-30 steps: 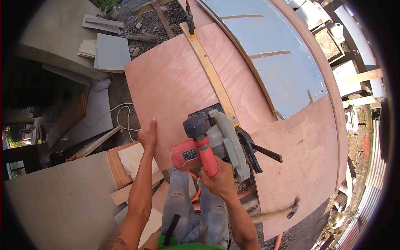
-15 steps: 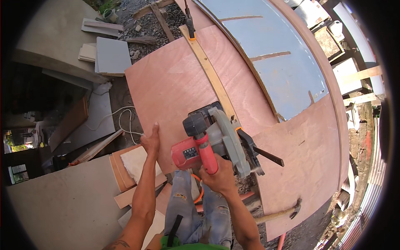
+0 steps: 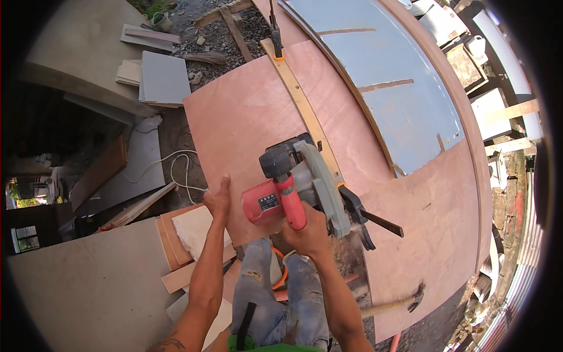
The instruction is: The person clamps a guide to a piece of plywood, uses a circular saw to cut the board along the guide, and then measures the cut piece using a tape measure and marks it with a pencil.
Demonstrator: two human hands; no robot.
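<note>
My right hand is closed on the red handle of a circular saw, which rests on a pink plywood sheet alongside a pale wooden strip. Two black-and-orange clamps hold the strip, one at the far end, another right of the saw. My left hand grips the sheet's left edge, thumb on top, other fingers mostly hidden. A little pale dust shows behind the saw's base. The blade is hidden.
A light-blue panel lies beyond the sheet. A hammer lies on the lower-right board. Board offcuts, stacked grey panels and a white cord are at left. Gravel and scrap wood surround the work.
The saw and my right hand have moved forward along the wooden strip, away from me. My left hand still holds the sheet's edge. The whole view has shifted slightly down and right.
</note>
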